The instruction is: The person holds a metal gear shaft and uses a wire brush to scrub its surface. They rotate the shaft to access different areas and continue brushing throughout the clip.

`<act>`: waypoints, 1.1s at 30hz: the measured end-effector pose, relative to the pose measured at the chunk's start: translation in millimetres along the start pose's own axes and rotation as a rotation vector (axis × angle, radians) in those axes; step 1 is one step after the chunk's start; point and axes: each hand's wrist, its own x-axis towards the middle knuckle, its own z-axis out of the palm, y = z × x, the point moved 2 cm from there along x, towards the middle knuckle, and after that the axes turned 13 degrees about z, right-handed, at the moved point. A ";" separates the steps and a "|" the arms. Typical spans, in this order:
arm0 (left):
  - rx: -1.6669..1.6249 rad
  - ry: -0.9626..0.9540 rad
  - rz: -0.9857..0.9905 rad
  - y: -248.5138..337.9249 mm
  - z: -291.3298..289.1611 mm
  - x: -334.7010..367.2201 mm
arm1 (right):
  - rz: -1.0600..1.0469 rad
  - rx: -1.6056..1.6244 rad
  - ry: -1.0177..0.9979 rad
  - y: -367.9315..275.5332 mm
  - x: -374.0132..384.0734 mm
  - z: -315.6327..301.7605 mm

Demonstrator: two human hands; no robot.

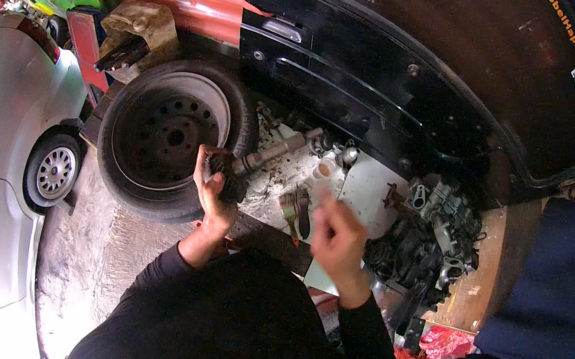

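Note:
My left hand (212,186) is wrapped round the dark, greasy end of a metal shaft (281,150), which looks like a car's drive shaft. The shaft slants away to the upper right, over a pale, dirt-covered surface (266,195). To the right, my right hand (342,239) is raised with its fingers curled. Motion blurs its fingertips, and I cannot make out what is between them. A paintbrush (289,208) lies between my hands. Just beyond the right hand stands a small pale cup-shaped piece (324,168).
A tyre on a steel rim (178,134) lies to my left, with a silver car (4,187) beyond it. Several engine parts (437,233) are heaped on the right, near a dark blue cloth-covered thing (548,288). A black vehicle door panel (395,69) stands at the back.

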 end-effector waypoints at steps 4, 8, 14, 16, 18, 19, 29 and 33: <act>-0.312 0.069 -0.533 14.9 19.4 4.3 | 0.036 0.240 0.367 14.3 17.4 -29.5; -0.615 -0.127 -0.864 6.1 13.5 1.6 | 0.018 0.351 0.225 5.5 -10.7 -5.1; -0.440 -0.397 -1.009 2.0 11.4 15.8 | 0.220 0.579 0.215 20.9 -20.0 34.8; -0.254 -0.446 -0.949 6.0 1.2 14.2 | 0.333 0.648 0.210 20.6 -24.5 37.7; -0.229 -0.383 -1.009 4.2 -8.5 5.4 | 0.391 0.712 0.229 21.0 -26.4 40.7; -0.203 -0.388 -1.001 7.2 -3.5 4.6 | 0.411 0.740 0.245 22.0 -29.3 44.5; -0.201 -0.698 -1.228 14.2 -19.7 -1.9 | 0.635 0.914 0.350 19.4 -50.0 56.9; -0.474 -0.679 -1.114 7.1 2.9 -12.4 | 0.594 0.939 0.372 28.4 -57.5 49.3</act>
